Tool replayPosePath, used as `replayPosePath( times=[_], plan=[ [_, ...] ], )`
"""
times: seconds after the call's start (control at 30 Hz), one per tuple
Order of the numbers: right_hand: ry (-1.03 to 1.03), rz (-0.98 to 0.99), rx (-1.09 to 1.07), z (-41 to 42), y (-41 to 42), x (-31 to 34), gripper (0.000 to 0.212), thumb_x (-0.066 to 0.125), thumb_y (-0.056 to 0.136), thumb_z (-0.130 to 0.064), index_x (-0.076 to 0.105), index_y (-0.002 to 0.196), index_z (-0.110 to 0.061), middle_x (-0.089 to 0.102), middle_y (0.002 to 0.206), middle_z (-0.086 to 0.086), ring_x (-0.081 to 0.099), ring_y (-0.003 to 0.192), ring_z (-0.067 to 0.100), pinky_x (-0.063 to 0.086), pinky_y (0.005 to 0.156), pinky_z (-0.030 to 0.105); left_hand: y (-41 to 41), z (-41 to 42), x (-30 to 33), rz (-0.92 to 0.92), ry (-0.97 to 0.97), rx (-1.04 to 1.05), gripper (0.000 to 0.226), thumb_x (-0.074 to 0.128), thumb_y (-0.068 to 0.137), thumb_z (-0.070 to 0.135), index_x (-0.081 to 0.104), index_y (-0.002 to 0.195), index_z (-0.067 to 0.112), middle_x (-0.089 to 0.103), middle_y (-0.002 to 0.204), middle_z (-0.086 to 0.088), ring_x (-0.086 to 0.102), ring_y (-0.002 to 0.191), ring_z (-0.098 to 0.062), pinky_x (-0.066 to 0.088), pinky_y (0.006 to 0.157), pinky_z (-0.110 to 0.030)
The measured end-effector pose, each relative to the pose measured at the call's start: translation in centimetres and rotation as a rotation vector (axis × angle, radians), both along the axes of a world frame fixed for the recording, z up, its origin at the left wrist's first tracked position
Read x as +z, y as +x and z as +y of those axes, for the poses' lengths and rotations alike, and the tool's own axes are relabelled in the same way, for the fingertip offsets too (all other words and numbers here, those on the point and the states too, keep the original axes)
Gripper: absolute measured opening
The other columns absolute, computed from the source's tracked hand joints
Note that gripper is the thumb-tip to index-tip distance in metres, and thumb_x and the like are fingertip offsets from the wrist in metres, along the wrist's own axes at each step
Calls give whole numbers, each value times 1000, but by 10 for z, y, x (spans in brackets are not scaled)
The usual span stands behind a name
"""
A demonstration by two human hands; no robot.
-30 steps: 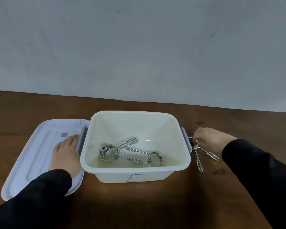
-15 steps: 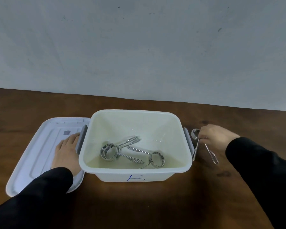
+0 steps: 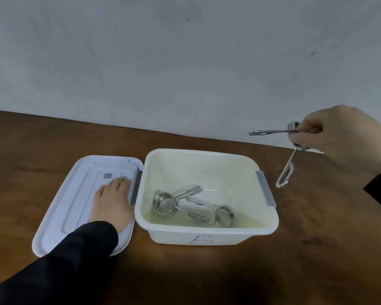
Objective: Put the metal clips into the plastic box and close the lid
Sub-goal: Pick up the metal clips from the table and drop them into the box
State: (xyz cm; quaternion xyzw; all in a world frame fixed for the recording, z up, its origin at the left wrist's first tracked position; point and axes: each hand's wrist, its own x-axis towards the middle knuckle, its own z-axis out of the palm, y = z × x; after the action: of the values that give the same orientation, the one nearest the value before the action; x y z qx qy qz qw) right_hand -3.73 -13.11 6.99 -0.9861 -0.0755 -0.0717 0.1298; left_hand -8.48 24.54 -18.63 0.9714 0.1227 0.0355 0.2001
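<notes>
An open cream plastic box (image 3: 207, 237) with grey side latches stands on the wooden table. Inside it lie two metal spring clips, one with a thick coil (image 3: 164, 204) and one with a thinner ring (image 3: 224, 216). My right hand (image 3: 337, 137) is raised above and right of the box, shut on a third metal clip (image 3: 285, 175) at its coil; one handle points left, the other hangs down. The white lid (image 3: 73, 194) lies flat to the left of the box. My left hand (image 3: 111, 199) rests palm down on the lid, fingers together.
The brown wooden table (image 3: 317, 249) runs back to a plain grey wall (image 3: 185, 62). A blue handwritten mark (image 3: 201, 239) is on the box's front wall.
My right hand has lifted the clip off the table beside the box's right latch and raised it well above the table. The left hand has stayed on the lid.
</notes>
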Motion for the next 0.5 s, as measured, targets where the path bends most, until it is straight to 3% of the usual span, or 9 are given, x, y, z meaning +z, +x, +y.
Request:
replayPosePath(
  times=[0.1, 0.33, 0.4, 0.5],
  plan=[
    [55, 151, 42, 44, -16, -5, 25, 72, 81, -34, 71, 62, -17, 69, 55, 3, 60, 46, 14, 48, 53, 31, 5, 7, -12, -15, 50, -9, 60, 62, 89, 31, 40, 144, 20, 44, 151, -3, 35, 141, -25, 19, 120, -45],
    [-45, 475, 25, 115, -2, -69, 27, 61, 83, -18, 75, 69, 0, 76, 60, 7, 75, 63, 22, 62, 69, 35, 12, 11, -21, -16, 103, -7, 54, 60, 90, 31, 43, 140, 21, 46, 150, -2, 37, 140, -24, 21, 120, -45],
    [-118, 503, 27, 123, 3, -91, 23, 60, 80, -18, 70, 63, -5, 76, 59, 5, 76, 68, 21, 61, 67, 33, 12, 12, -23, -19, 106, -13, 56, 60, 89, 33, 43, 141, 20, 45, 150, -2, 36, 141, -24, 20, 120, -44],
    [-227, 551, 8, 125, 8, -121, 22, 60, 82, -20, 58, 62, -11, 74, 63, 8, 71, 68, 20, 48, 57, 25, 14, 13, -26, -26, 120, -15, 56, 59, 90, 36, 43, 141, 20, 44, 150, -2, 36, 141, -24, 19, 120, -44]
  ],
)
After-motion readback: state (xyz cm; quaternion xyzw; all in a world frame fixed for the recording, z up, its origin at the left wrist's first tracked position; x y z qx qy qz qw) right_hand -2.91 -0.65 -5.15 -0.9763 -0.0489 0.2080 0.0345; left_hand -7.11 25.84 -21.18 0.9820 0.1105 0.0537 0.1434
